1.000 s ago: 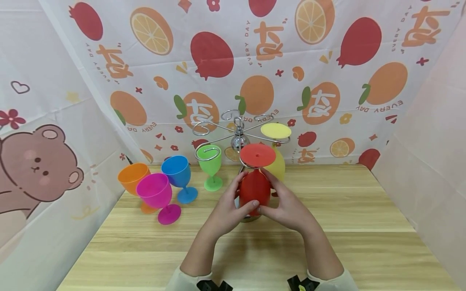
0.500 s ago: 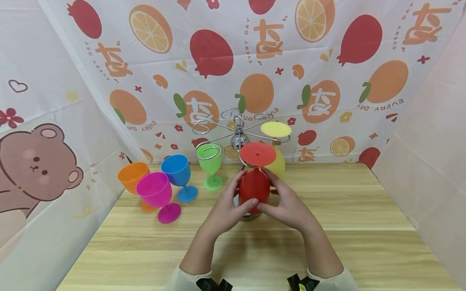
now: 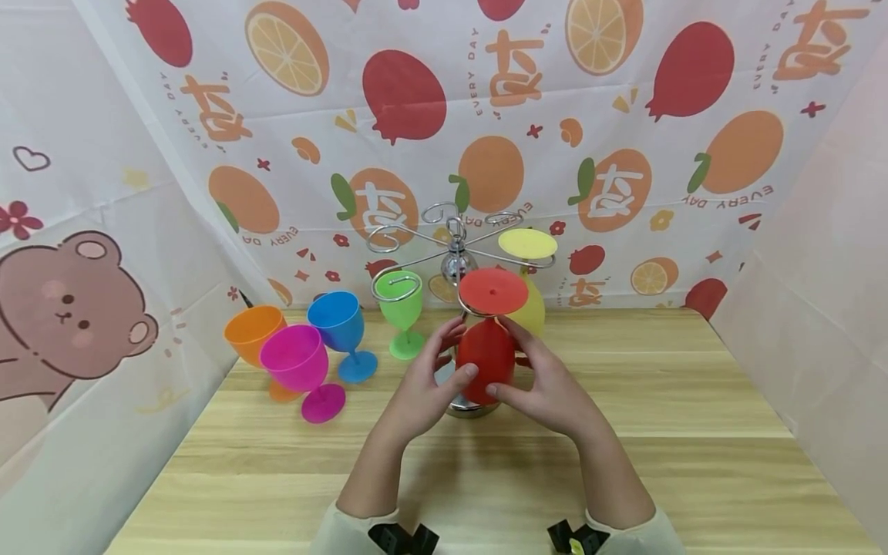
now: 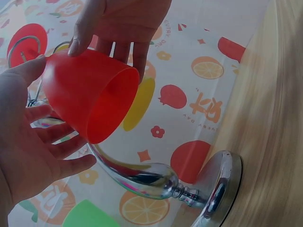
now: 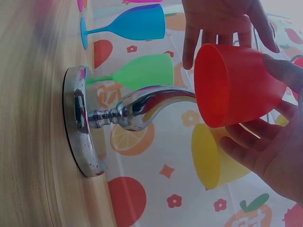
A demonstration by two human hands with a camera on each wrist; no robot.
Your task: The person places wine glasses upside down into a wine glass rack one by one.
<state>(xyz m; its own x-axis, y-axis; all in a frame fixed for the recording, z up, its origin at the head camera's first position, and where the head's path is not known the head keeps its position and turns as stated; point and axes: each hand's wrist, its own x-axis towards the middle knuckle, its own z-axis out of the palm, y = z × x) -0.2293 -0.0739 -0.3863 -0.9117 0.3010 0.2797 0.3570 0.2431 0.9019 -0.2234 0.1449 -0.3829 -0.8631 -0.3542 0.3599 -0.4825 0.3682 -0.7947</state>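
Observation:
A red plastic goblet (image 3: 486,358) hangs upside down from a wire loop of the chrome goblet rack (image 3: 458,266), its foot above the loop. My right hand (image 3: 548,385) holds the bowl from the right, thumb on its near side and fingers behind. At the bowl's left is my left hand (image 3: 423,385), its fingers loosely spread and its thumb standing off the near side. In the left wrist view the left hand (image 4: 33,146) has extended fingers beside the bowl. Behind the right fingers a yellow goblet (image 3: 529,308) hangs inverted on another arm of the rack.
Left of the rack, orange (image 3: 253,331), magenta (image 3: 294,358) and blue (image 3: 338,320) goblets stand upright close together on the wooden table (image 3: 624,478). A green goblet (image 3: 405,312) stands under a wire loop. The rack's round chrome base (image 5: 80,123) rests on the table, with a printed cloth (image 3: 312,154) behind.
My left hand has loosened from the red goblet and shifted slightly left, its thumb coming away from the bowl. The right hand keeps its hold, and the goblet stays in the loop.

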